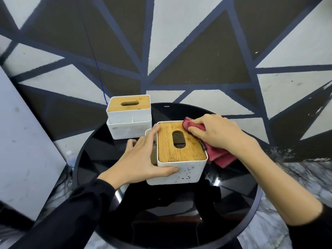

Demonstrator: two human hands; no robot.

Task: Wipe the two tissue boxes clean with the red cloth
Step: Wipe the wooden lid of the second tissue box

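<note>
2 tissue boxes, 1 red cloth, 2 hands, all on a round black bench (pixel 233 212). Near box (pixel 177 159) at centre: white, dark specks on its front, wooden lid with oval slot. Left hand (pixel 142 159) grip clamps its 9 o'clock side, thumb on front. Right hand (pixel 217 132) grip presses red cloth (pixel 215 153) onto the lid's 2 o'clock corner. Far box (pixel 128 115) at 11 o'clock, untouched.

Near tissue box (pixel 177 155), white, speckled, wood lid, red cloth (pixel 212 146) over its right edge; far tissue box (pixel 128 116) upright behind-left
</note>
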